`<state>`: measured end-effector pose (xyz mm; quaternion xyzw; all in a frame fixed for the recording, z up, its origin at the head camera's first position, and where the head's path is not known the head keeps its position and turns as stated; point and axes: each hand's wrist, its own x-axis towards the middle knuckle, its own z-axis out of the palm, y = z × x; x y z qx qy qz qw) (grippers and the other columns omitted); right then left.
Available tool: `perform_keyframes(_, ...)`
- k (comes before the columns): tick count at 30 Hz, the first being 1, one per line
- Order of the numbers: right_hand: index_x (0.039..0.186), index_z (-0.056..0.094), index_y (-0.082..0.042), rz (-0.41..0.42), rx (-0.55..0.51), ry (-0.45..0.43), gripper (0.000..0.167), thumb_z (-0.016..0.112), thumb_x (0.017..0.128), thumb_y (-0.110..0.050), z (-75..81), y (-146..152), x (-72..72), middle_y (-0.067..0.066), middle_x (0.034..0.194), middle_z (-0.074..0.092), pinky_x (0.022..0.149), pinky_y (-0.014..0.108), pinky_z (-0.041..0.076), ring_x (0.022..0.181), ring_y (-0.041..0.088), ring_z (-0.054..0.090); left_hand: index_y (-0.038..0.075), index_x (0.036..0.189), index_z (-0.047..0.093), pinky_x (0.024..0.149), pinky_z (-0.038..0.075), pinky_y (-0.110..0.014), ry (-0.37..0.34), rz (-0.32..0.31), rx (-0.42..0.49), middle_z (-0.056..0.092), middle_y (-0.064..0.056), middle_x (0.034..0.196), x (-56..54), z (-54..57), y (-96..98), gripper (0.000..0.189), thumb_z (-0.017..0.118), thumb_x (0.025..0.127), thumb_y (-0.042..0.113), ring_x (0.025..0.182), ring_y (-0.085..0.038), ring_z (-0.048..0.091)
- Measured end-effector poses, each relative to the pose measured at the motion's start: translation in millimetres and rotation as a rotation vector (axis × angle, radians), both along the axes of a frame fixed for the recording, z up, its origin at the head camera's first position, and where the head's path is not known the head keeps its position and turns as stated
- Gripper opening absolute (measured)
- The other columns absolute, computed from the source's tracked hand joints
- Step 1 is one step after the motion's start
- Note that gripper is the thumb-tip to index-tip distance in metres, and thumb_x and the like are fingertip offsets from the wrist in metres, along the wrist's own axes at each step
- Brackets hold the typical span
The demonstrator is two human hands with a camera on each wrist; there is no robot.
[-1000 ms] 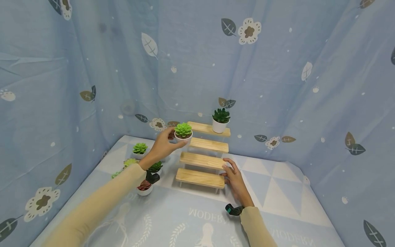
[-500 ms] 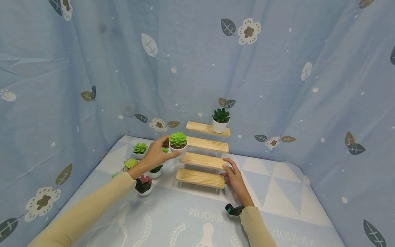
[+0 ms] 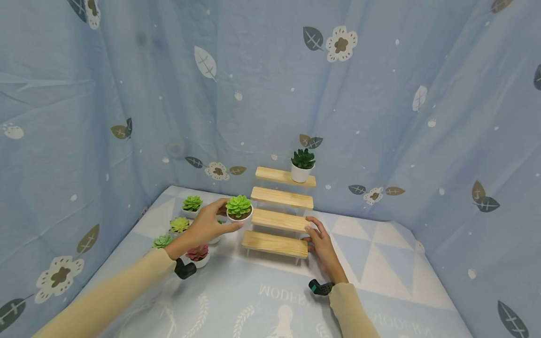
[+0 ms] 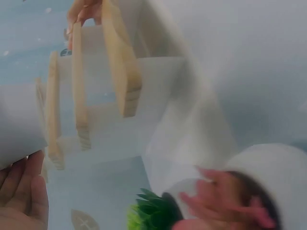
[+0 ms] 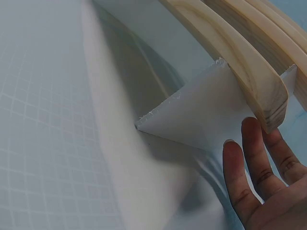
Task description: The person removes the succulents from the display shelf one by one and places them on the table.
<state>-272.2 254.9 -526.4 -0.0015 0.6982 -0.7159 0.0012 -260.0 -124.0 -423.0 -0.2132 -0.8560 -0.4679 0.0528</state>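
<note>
My left hand (image 3: 207,226) holds a bright green artificial succulent in a white pot (image 3: 239,207), thumb on the near side and fingers behind. The pot is upright, just left of a tiered wooden plant stand (image 3: 274,242). In the left wrist view, the held white pot (image 4: 19,122) shows at the left edge with my fingers beneath it. At the stand's right side is my right hand (image 3: 322,246). In the right wrist view its slightly bent fingers (image 5: 256,163) touch the end of a board (image 5: 273,105) beside the clear side panel (image 5: 192,105).
A dark green potted succulent (image 3: 302,164) stands on the top shelf's right end. Several others are grouped on the left, including a red one (image 3: 198,253), a yellow-green one (image 3: 179,224) and a green one (image 3: 192,204). A patterned blue curtain (image 3: 262,94) hangs behind.
My left hand has carried the bright green succulent down and to the left, from beside the upper shelves to beside the middle ones. The right hand has stayed at the stand's side.
</note>
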Motion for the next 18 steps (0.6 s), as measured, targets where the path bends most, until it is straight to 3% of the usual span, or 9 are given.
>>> perform_keyframes(9,0.143,0.054,-0.039,-0.001,0.004,-0.001,0.054,0.07,0.094,-0.055,-2.9,0,1.9,0.013,0.13,0.059,0.075,0.038,0.057,0.1,0.029,0.065,0.001,0.151,0.047,0.088,0.055,-0.049,-0.031,0.021,-0.056,0.061,-0.016,0.134,15.9,-13.9,-7.5,0.096,0.084,0.081,0.057,0.111,-0.033,0.063)
perform_keyframes(18,0.145,0.053,-0.037,0.004,0.002,0.004,0.055,0.069,0.095,-0.054,-0.1,-1,1.1,0.013,0.13,0.059,0.075,0.038,0.056,0.1,0.028,0.065,0.007,0.148,0.051,0.084,0.055,-0.045,-0.057,0.008,-0.057,0.065,-0.004,0.121,30.3,-25.1,-10.1,0.091,0.086,0.079,0.056,0.104,-0.026,0.063)
